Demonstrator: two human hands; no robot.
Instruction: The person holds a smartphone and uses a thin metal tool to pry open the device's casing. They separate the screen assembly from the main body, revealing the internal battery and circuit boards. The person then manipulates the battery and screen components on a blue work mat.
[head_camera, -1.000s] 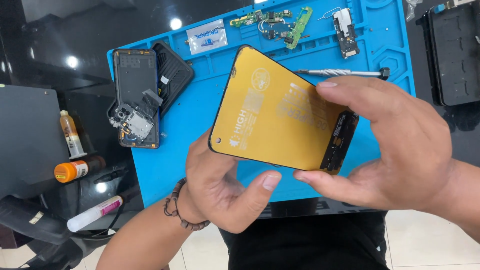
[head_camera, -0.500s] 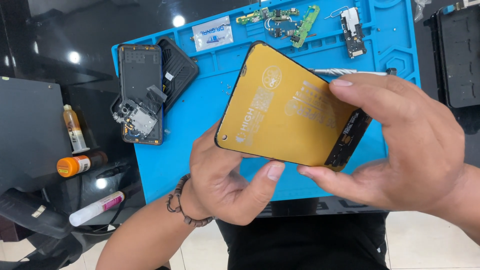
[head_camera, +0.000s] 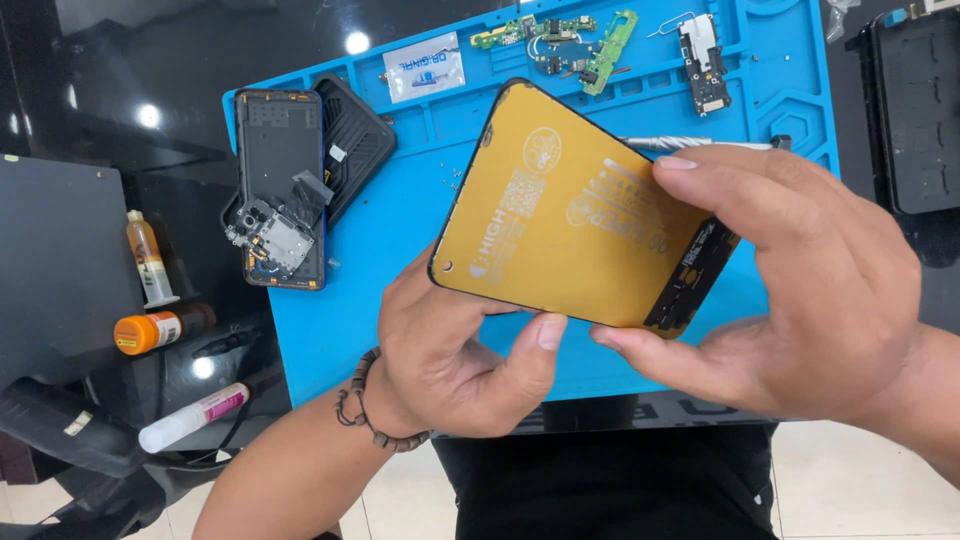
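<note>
A glossy black worktop (head_camera: 150, 60) carries a blue repair mat (head_camera: 400, 250), seen from the head camera looking down over a pale tiled floor. Above the mat, both hands are clamped on a phone display panel (head_camera: 570, 230) with a yellow-backed rear face turned up and tilted, its dark connector end toward the right hand. The left hand (head_camera: 450, 350) supports the panel from beneath, thumb pressed against its lower edge; a beaded bracelet (head_camera: 375, 410) circles that wrist. The right hand (head_camera: 800, 290) grips the panel's right end, index finger across the top face and thumb under the lower corner. Left of the left hand, on the mat, lie an opened phone frame (head_camera: 278, 190) with a loose metal-shielded module on it and a black back cover (head_camera: 352, 140) just beside it. Beyond the hands, along the mat's far edge, sit green circuit boards (head_camera: 560, 35), a small pouch with a white label (head_camera: 423, 68) and another small board (head_camera: 702, 62). A screwdriver (head_camera: 670, 143) lies partly hidden behind the panel. Far left of the hands, off the mat, stand an amber glue bottle (head_camera: 148, 258), an orange-capped bottle (head_camera: 160, 328) and a white tube (head_camera: 195, 415).
</note>
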